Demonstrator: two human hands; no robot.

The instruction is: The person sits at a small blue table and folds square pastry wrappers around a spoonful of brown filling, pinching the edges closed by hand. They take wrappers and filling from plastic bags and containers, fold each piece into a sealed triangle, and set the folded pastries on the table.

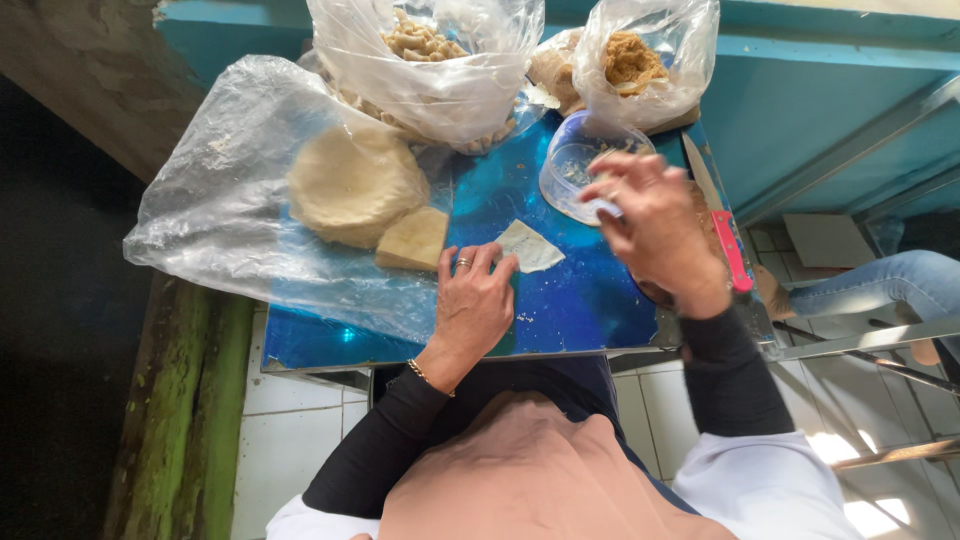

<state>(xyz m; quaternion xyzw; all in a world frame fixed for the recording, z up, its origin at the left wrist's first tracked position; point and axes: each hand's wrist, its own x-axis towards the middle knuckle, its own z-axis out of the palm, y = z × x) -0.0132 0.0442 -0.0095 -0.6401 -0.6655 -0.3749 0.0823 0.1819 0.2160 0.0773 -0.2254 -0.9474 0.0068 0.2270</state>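
A small table with a shiny blue top (560, 300) carries a clear plastic sheet (210, 215) with dough on it, a thin flat piece of dough (530, 246), a clear plastic bowl (568, 165), two filled plastic bags (430, 70) and a red-handled knife (728, 245) at its right edge

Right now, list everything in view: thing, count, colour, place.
Table: one, shiny blue top, centre.
Dough mound: one, pale cream, on the plastic sheet, left.
Cut dough block: one, cream, against the mound.
Plastic sheet: one, clear, over the table's left side.
Dough wrapper: one, thin, whitish, at the left fingertips.
Clear tub: one, transparent, by the right hand.
Plastic bags: two, clear, holding beige and brown food, at the far edge.
Knife: one, red handle, on the table's right edge.
Another person's leg: in blue jeans, far right.
Left hand: with ring and bracelet, touching the wrapper.
Right hand: blurred, over the tub.
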